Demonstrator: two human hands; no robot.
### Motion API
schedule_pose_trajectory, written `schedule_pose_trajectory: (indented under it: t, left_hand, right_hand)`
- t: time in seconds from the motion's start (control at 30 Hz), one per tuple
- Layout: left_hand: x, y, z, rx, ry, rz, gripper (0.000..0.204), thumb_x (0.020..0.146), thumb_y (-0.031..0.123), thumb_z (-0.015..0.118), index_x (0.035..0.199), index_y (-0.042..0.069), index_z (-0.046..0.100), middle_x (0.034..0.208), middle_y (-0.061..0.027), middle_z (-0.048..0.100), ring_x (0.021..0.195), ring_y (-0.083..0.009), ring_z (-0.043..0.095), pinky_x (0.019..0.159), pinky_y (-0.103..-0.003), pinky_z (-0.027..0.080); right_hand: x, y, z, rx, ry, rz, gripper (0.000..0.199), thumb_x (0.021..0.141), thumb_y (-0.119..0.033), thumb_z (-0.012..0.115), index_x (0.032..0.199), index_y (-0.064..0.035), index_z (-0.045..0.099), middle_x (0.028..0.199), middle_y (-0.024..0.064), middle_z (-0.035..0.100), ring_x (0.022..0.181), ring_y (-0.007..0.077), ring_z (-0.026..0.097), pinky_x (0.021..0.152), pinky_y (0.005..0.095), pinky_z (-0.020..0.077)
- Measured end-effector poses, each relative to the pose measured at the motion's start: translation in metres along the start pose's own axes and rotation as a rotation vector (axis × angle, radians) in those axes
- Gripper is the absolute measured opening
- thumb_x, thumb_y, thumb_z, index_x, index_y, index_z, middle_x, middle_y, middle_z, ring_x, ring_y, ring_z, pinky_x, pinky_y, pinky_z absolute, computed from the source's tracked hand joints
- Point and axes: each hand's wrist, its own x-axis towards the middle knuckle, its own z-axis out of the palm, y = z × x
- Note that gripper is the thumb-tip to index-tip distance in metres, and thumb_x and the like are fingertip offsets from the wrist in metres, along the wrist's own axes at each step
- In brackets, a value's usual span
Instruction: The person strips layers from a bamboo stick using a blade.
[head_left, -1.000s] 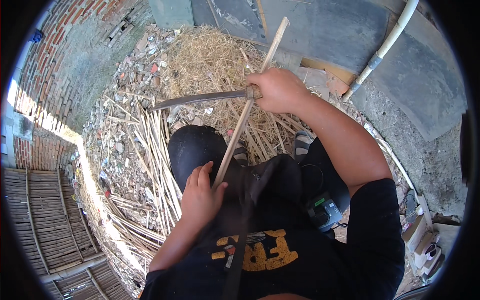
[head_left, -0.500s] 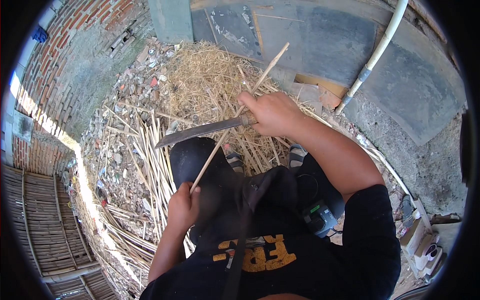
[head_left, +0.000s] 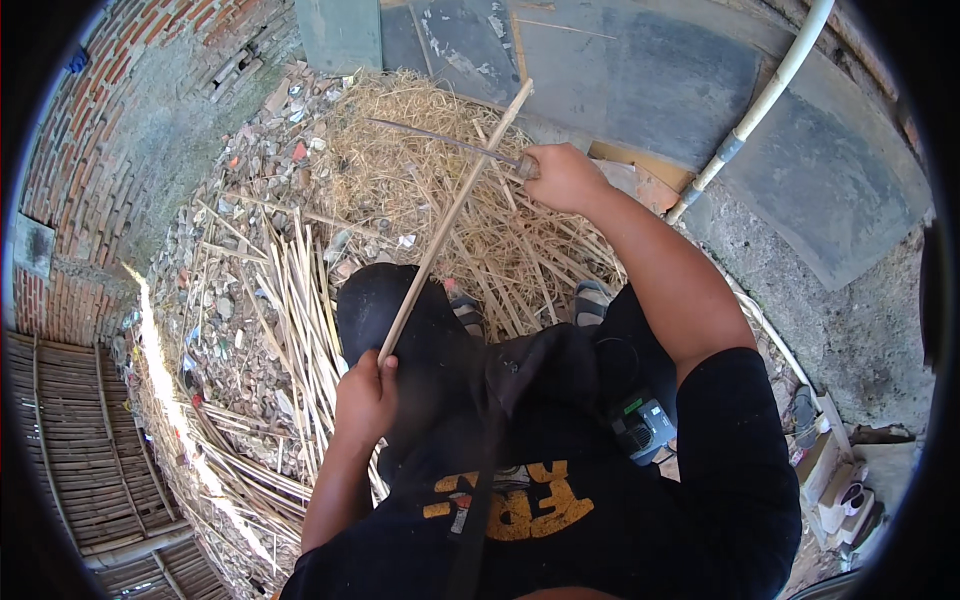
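Observation:
My left hand (head_left: 366, 396) is closed round the near end of a pale bamboo strip (head_left: 443, 231), which slants up and away over my left knee. In my right hand (head_left: 566, 178) is the wooden handle of a machete (head_left: 448, 139), its fingers wrapped round it. The blade points left, seen nearly edge-on, and crosses the strip near its far end; whether it touches is hard to tell. Beneath the blade lies a heap of straw-coloured shavings (head_left: 390, 130). Left of my knee is a bundle of split bamboo strips (head_left: 303, 310).
Rubble (head_left: 225, 300) covers the ground on the left, below a brick wall (head_left: 120, 150). Grey panels (head_left: 660, 85) lean along the far side, with a white pipe (head_left: 760, 105) in front. A woven bamboo panel (head_left: 85, 440) stands at lower left. A small grey device (head_left: 645, 430) rests by my right thigh.
My right hand has moved farther away along the strip, and the blade has turned from showing its flat side to nearly edge-on. The strip's far end has swung left.

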Motion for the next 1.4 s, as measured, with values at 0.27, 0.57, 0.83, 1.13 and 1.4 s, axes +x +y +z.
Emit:
schedule_pose_trajectory:
  t: [0.27,0.57,0.83,1.13,1.4]
  left_hand:
    - [-0.002,-0.008,0.007,0.015,0.047,0.030,0.028,0.104,0.026,0.055,0.094,0.000,0.059,0.075,-0.0270,0.065,0.073,-0.0496,0.064,0.064,-0.056,0.047]
    - [0.000,-0.011,-0.004,0.006,-0.013,0.010,0.028,0.104,0.026,0.057,0.093,0.000,0.057,0.075,-0.0272,0.065,0.073,-0.0500,0.064,0.064,-0.057,0.048]
    - [-0.002,0.000,0.005,0.188,0.047,0.055,0.025,0.103,0.027,0.057,0.095,0.002,0.057,0.079,-0.0265,0.067,0.073,-0.0497,0.065,0.064,-0.058,0.050]
    - [0.002,0.002,-0.001,0.085,-0.045,0.014,0.027,0.103,0.027,0.057,0.094,0.002,0.057,0.079,-0.0268,0.066,0.077,-0.0489,0.065,0.067,-0.056,0.049]
    - [-0.003,-0.009,0.002,0.040,0.047,0.039,0.026,0.103,0.024,0.057,0.092,0.001,0.057,0.075,-0.0272,0.064,0.073,-0.0501,0.063,0.063,-0.056,0.047]
  right_hand:
    - [-0.016,-0.035,0.000,0.077,-0.325,-0.107,0.034,0.074,-0.015,0.069,0.107,-0.0039,0.071,0.082,0.0199,0.070,0.088,0.0390,0.070,0.079,0.0475,0.0563]
    - [-0.020,-0.055,-0.009,-0.104,-0.293,-0.088,0.023,0.077,-0.017,0.067,0.098,-0.0102,0.070,0.089,0.0152,0.072,0.089,0.0354,0.071,0.078,0.0491,0.0561]
    - [0.018,0.036,-0.001,-0.022,-0.090,0.228,0.026,0.083,-0.018,0.064,0.107,-0.0141,0.073,0.094,0.0132,0.073,0.096,0.0312,0.071,0.085,0.0456,0.0573]
    - [-0.033,-0.059,-0.015,-0.215,-0.338,-0.119,0.031,0.085,-0.019,0.066,0.114,-0.0143,0.072,0.103,0.0139,0.074,0.097,0.0317,0.072,0.085,0.0457,0.0576]
    - [-0.001,0.001,0.006,-0.017,0.008,0.043,0.029,0.078,-0.020,0.068,0.104,-0.0081,0.071,0.088,0.0189,0.071,0.090,0.0351,0.071,0.082,0.0475,0.0571]
